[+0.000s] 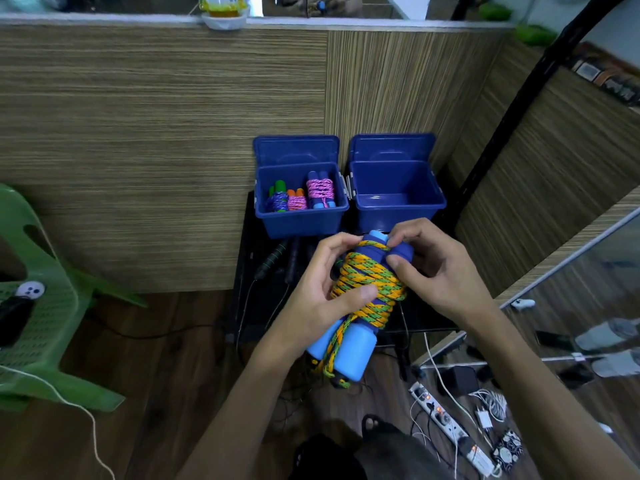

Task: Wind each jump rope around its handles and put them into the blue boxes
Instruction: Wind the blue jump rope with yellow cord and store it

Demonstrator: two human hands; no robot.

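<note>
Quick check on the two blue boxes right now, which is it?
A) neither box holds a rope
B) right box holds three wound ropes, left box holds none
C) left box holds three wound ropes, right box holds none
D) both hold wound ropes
C: the left blue box shows three wound bundles, the pink rope among them, while the right blue box shows only its bare floor; the orange-green rope is in both hands.

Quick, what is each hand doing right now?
Left hand: grips the wound jump rope.
Right hand: pinches the jump rope's handle tops.
</note>
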